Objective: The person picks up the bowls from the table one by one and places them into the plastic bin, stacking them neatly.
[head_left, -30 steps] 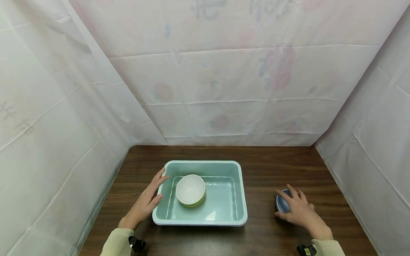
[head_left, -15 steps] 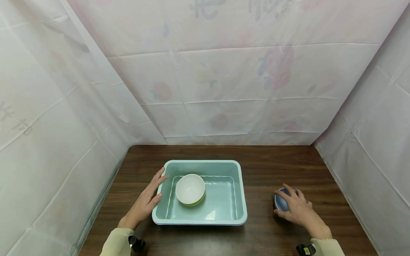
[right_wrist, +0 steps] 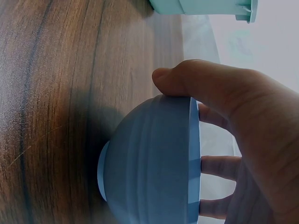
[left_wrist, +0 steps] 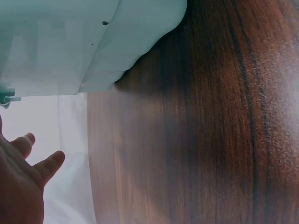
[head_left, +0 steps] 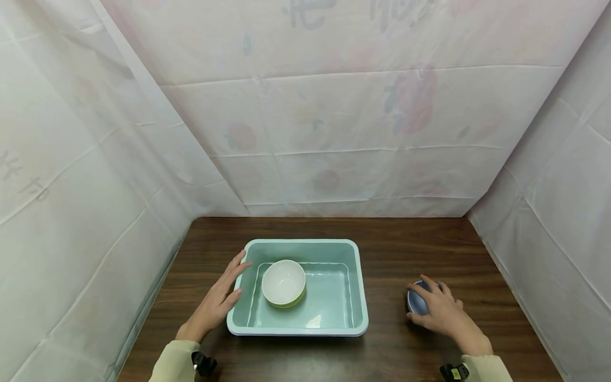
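Note:
A blue bowl (right_wrist: 149,163) stands upright over the wood at the right, with a pale band along its rim and a small foot. My right hand (head_left: 445,313) grips it from above, the thumb on its outer side and the fingers across the rim; part of the bowl is hidden beneath this hand. My left hand (head_left: 215,302) lies along the left rim of a mint-green basin (head_left: 329,332), its fingers straight and spread. Inside the basin, left of its middle, sits a white bowl (head_left: 284,282) with a green bowl (head_left: 288,304) showing below it.
Everything rests on a dark brown wooden table (head_left: 391,249). White printed sheets (head_left: 353,175) close off the back and both sides. Bare wood lies between the basin and the blue bowl.
My right hand and the blue bowl have shifted slightly left. The left hand, the basin and the bowls in it have stayed put.

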Action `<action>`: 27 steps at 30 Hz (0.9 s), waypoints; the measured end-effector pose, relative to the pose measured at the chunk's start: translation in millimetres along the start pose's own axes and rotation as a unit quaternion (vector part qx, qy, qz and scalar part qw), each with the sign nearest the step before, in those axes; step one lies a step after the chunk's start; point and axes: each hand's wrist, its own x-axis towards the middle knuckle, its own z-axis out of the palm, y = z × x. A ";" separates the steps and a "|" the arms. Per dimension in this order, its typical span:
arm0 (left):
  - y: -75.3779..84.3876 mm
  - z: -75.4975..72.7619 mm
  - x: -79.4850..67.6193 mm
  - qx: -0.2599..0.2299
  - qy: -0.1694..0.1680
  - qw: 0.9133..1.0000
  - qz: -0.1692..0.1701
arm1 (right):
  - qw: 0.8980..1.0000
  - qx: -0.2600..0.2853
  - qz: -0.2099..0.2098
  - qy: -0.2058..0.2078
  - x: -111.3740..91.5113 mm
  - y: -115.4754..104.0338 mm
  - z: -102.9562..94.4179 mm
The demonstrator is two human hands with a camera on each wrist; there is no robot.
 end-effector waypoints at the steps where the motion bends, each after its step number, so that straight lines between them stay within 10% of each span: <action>1: 0.2 -0.1 0.0 -0.001 0.000 1.000 -0.001 | 1.000 -0.001 0.001 0.000 0.2 -0.2 -0.4; 27: 0.5 0.8 -1.1 0.002 0.004 1.000 -0.001 | 0.999 -0.016 -0.014 0.033 5.9 -11.0 -17.7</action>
